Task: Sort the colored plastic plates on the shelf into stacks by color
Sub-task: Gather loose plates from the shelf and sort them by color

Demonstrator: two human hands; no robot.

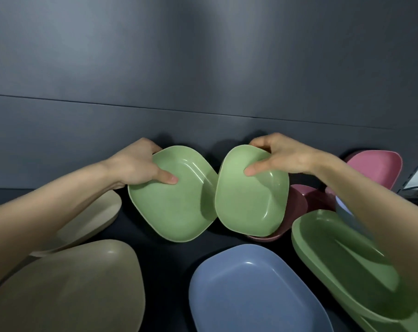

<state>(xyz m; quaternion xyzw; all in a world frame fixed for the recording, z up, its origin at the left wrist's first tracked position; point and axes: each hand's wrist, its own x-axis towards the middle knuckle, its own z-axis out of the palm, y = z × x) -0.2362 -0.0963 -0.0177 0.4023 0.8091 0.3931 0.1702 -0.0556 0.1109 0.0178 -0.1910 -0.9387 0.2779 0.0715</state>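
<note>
In the head view, both bare forearms reach in from the lower corners toward the middle of the frame, each hand gripping a small green plate tilted up so its hollow faces the camera.

The left hand (140, 164) sits at the upper left rim of the left green plate (174, 202). Its thumb presses on the inner face and the fingers curl out of sight behind the rim, so the plate is pinched between them. The wrist is nearly straight, the forearm slanting up from the lower left edge.

The right hand (279, 156) holds the right green plate (251, 200) at its upper right rim, thumb laid on the inside and fingers hooked over the top edge. That forearm slants up from the right edge, blurred where it is nearest the camera.

The two plates meet edge to edge in the centre, the right one overlapping the left a little. Both are raised above the dark shelf (169, 264).

Below the right plate lies a dark red plate (299, 202). A pink plate (380, 168) leans at the far right. A large green plate (342, 264) lies at lower right, a blue plate (251, 293) at bottom centre, and two beige plates (73, 288) at lower left, one partly under the left forearm.
</note>
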